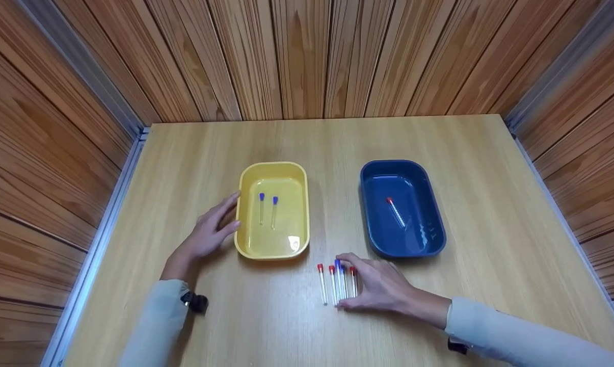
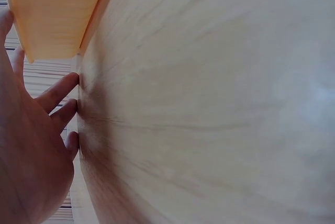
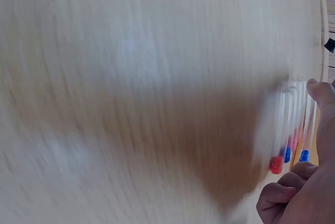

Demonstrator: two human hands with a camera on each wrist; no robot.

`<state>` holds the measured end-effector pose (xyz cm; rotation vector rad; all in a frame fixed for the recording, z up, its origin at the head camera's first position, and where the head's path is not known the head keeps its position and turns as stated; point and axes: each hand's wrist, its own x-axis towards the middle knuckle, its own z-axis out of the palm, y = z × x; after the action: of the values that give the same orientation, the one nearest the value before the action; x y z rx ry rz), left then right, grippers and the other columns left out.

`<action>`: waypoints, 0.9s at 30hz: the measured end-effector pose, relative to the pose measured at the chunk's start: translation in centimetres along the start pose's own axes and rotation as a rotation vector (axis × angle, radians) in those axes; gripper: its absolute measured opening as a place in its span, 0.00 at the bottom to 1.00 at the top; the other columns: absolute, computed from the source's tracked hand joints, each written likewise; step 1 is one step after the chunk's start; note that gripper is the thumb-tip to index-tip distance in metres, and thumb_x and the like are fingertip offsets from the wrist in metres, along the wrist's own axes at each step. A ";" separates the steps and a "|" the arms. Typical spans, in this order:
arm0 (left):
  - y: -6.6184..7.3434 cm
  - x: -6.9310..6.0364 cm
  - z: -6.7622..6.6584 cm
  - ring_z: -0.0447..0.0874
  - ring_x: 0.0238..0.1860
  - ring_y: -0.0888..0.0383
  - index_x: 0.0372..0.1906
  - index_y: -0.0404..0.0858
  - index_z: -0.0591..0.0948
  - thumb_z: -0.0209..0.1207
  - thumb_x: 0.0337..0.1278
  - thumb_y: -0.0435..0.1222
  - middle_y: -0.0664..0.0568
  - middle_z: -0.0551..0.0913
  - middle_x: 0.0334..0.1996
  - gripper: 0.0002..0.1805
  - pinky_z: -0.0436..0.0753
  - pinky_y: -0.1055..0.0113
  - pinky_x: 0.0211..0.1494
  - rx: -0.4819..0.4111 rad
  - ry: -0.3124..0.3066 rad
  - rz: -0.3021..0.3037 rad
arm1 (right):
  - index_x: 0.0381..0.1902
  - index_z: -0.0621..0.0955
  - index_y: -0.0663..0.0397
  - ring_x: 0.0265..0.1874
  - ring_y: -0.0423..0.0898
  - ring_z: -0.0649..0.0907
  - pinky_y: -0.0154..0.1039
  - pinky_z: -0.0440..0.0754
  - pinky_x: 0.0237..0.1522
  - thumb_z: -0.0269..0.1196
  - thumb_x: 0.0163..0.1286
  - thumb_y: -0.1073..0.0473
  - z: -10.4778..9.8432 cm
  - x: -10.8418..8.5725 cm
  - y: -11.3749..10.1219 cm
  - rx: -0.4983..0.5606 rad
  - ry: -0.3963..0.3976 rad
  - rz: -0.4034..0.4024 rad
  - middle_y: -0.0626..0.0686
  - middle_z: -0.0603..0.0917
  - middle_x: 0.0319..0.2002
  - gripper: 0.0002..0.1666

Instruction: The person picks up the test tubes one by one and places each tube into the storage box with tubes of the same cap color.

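Observation:
My left hand [image 1: 211,228] touches the left side of a yellow tray [image 1: 239,242] with its fingertips and thumb, its fingers loosely extended. Two blue-capped tubes [image 1: 274,212] lie inside that tray. Over a row of clear capped tubes on the table, my right hand [image 1: 383,285] pinches a blue-capped tube [image 3: 305,155] lengthwise, thumb at the bottom end and a finger at the cap. Beside it are red-capped tubes [image 1: 322,283] and another blue-capped one [image 3: 286,154]. The hand partly covers the row's right end in the head view.
A dark blue tray [image 1: 435,224] stands behind the right hand, with one red-capped tube [image 1: 396,212] in it. Wood-panelled walls [image 1: 301,56] border the wooden table [image 1: 266,326] at the back and sides.

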<state>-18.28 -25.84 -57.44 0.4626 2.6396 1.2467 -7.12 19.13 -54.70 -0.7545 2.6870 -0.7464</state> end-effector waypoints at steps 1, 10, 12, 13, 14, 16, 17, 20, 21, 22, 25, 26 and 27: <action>0.0 0.0 0.0 0.53 0.94 0.37 0.94 0.54 0.55 0.58 0.87 0.51 0.47 0.59 0.93 0.42 0.53 0.29 0.93 -0.004 0.001 0.002 | 0.78 0.78 0.46 0.34 0.38 0.83 0.29 0.75 0.35 0.83 0.58 0.26 -0.2 0.1 -0.1 0.000 0.000 -0.004 0.58 0.96 0.57 0.58; 0.5 -0.1 -0.1 0.50 0.95 0.40 0.94 0.58 0.52 0.57 0.88 0.55 0.53 0.56 0.94 0.43 0.48 0.28 0.94 -0.017 -0.031 -0.048 | 0.79 0.77 0.45 0.23 0.33 0.72 0.28 0.64 0.26 0.84 0.59 0.30 -2.1 0.5 -1.0 -0.030 -0.020 -0.018 0.45 0.85 0.28 0.57; 0.4 -0.1 -0.2 0.50 0.95 0.40 0.94 0.59 0.52 0.56 0.88 0.55 0.52 0.56 0.94 0.43 0.49 0.27 0.93 -0.015 -0.030 -0.047 | 0.80 0.77 0.46 0.21 0.32 0.68 0.29 0.61 0.25 0.85 0.59 0.31 -2.5 0.6 -1.1 -0.033 -0.011 -0.020 0.40 0.77 0.24 0.57; 0.4 -0.1 -0.2 0.50 0.95 0.40 0.94 0.59 0.51 0.56 0.88 0.55 0.52 0.56 0.94 0.43 0.49 0.27 0.93 -0.018 -0.029 -0.045 | 0.80 0.77 0.46 0.20 0.32 0.66 0.29 0.59 0.24 0.85 0.59 0.32 -2.6 0.6 -1.2 -0.035 -0.004 -0.022 0.39 0.74 0.23 0.57; 0.4 -0.1 -0.2 0.50 0.95 0.39 0.94 0.60 0.51 0.56 0.88 0.55 0.52 0.56 0.94 0.43 0.49 0.27 0.93 -0.018 -0.029 -0.043 | 0.80 0.77 0.46 0.19 0.32 0.65 0.29 0.58 0.24 0.85 0.59 0.32 -2.7 0.7 -1.2 -0.038 0.002 -0.025 0.37 0.71 0.22 0.57; 0.4 -0.1 -0.2 0.49 0.95 0.40 0.94 0.60 0.51 0.56 0.88 0.55 0.52 0.55 0.95 0.43 0.49 0.27 0.93 -0.018 -0.030 -0.044 | 0.80 0.77 0.46 0.19 0.31 0.64 0.29 0.59 0.24 0.86 0.59 0.33 -2.9 0.8 -1.2 -0.032 0.004 -0.025 0.37 0.70 0.22 0.57; 0.4 -0.1 -0.2 0.49 0.95 0.40 0.94 0.61 0.51 0.56 0.88 0.55 0.53 0.55 0.95 0.43 0.49 0.27 0.94 -0.018 -0.031 -0.046 | 0.80 0.76 0.46 0.18 0.31 0.64 0.29 0.59 0.24 0.85 0.59 0.33 -3.0 0.8 -1.3 -0.030 0.003 -0.025 0.37 0.70 0.21 0.57; 0.4 -0.1 -0.2 0.49 0.95 0.40 0.94 0.61 0.51 0.56 0.88 0.56 0.53 0.55 0.95 0.43 0.50 0.28 0.94 -0.018 -0.033 -0.047 | 0.81 0.76 0.46 0.17 0.32 0.64 0.29 0.59 0.23 0.85 0.60 0.33 -3.3 1.0 -1.4 -0.013 0.000 -0.016 0.37 0.69 0.21 0.57; 0.4 -0.1 -0.2 0.49 0.95 0.41 0.94 0.61 0.51 0.56 0.88 0.56 0.53 0.55 0.95 0.43 0.50 0.28 0.94 -0.020 -0.032 -0.047 | 0.81 0.76 0.47 0.16 0.32 0.64 0.29 0.59 0.23 0.85 0.61 0.33 -3.4 1.1 -1.5 -0.005 0.000 -0.012 0.37 0.69 0.20 0.57; 0.4 -0.1 -0.2 0.50 0.95 0.41 0.94 0.61 0.52 0.56 0.87 0.56 0.53 0.55 0.95 0.43 0.50 0.28 0.94 -0.021 -0.030 -0.047 | 0.81 0.76 0.46 0.16 0.32 0.64 0.29 0.59 0.22 0.84 0.61 0.33 -3.6 1.2 -1.6 0.005 0.000 -0.007 0.37 0.69 0.20 0.57; 0.4 0.0 -0.2 0.50 0.95 0.40 0.94 0.62 0.51 0.56 0.88 0.56 0.53 0.55 0.95 0.42 0.49 0.27 0.94 -0.024 -0.030 -0.052 | 0.80 0.76 0.47 0.14 0.33 0.65 0.29 0.59 0.22 0.84 0.62 0.32 -4.1 1.5 -1.9 0.041 0.001 0.010 0.37 0.68 0.18 0.56; 0.4 0.0 -0.1 0.49 0.95 0.40 0.94 0.62 0.51 0.56 0.88 0.56 0.53 0.55 0.95 0.42 0.49 0.27 0.93 -0.024 -0.030 -0.055 | 0.80 0.76 0.47 0.14 0.33 0.66 0.29 0.59 0.21 0.84 0.62 0.32 -4.3 1.6 -2.0 0.061 -0.002 0.017 0.37 0.68 0.18 0.56; 0.4 -0.1 -0.1 0.49 0.95 0.40 0.94 0.62 0.51 0.56 0.87 0.57 0.53 0.55 0.95 0.43 0.48 0.26 0.93 -0.024 -0.032 -0.059 | 0.80 0.76 0.46 0.14 0.33 0.66 0.29 0.59 0.21 0.84 0.62 0.33 -4.5 1.7 -2.1 0.084 -0.005 0.024 0.37 0.68 0.18 0.55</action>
<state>-18.19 -25.73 -57.07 0.3946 2.5896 1.2409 -9.30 18.44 -49.99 -0.7009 2.6376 -0.8439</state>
